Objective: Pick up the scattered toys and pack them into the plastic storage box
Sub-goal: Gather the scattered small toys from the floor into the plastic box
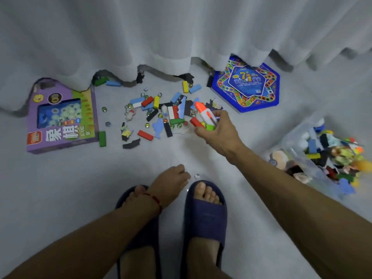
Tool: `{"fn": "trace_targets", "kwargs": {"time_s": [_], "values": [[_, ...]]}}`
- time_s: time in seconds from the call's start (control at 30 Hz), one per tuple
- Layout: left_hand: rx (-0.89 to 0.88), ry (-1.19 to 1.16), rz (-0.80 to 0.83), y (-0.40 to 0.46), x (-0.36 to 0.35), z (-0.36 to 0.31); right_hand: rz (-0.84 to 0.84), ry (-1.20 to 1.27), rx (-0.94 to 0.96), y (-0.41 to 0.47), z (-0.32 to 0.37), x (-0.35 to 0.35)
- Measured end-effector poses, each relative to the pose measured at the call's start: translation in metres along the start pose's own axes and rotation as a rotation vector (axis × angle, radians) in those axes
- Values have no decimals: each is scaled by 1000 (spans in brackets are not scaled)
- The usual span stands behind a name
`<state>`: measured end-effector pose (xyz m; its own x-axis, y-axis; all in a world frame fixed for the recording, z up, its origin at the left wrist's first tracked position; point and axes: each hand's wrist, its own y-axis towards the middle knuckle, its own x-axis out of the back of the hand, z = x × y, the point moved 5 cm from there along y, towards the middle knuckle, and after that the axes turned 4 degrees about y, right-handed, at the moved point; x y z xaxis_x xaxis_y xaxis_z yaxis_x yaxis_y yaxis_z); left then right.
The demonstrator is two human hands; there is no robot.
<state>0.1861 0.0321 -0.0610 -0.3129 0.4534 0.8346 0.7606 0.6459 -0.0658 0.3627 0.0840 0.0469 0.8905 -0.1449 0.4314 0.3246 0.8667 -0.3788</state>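
My right hand (218,133) is closed around a white toy with an orange tip and green base (204,114), held just above the scattered pile of coloured blocks, marbles and small figures (161,113) on the pale floor. My left hand (171,183) hangs low near my feet, fingers loosely curled over the floor beside a clear marble (197,176); I see nothing in it. The clear plastic storage box (302,137) sits at the right, partly filled with toys.
A purple game box (62,115) lies at the left and a blue hexagonal game board box (246,85) at the back right. A white curtain (161,37) hangs along the back, covering some pieces. My feet in dark blue slippers (205,214) stand at the bottom.
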Motion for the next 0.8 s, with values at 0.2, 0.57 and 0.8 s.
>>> {"fn": "trace_targets", "kwargs": {"time_s": [0.2, 0.57, 0.8], "values": [[83, 21, 84, 2, 3, -18, -104, 72, -103, -60, -29, 36], [431, -231, -166, 28, 38, -32, -289, -373, -75, -41, -102, 27], [549, -325, -162, 17, 44, -8, -283, -425, -85, -14, -120, 10]]}}
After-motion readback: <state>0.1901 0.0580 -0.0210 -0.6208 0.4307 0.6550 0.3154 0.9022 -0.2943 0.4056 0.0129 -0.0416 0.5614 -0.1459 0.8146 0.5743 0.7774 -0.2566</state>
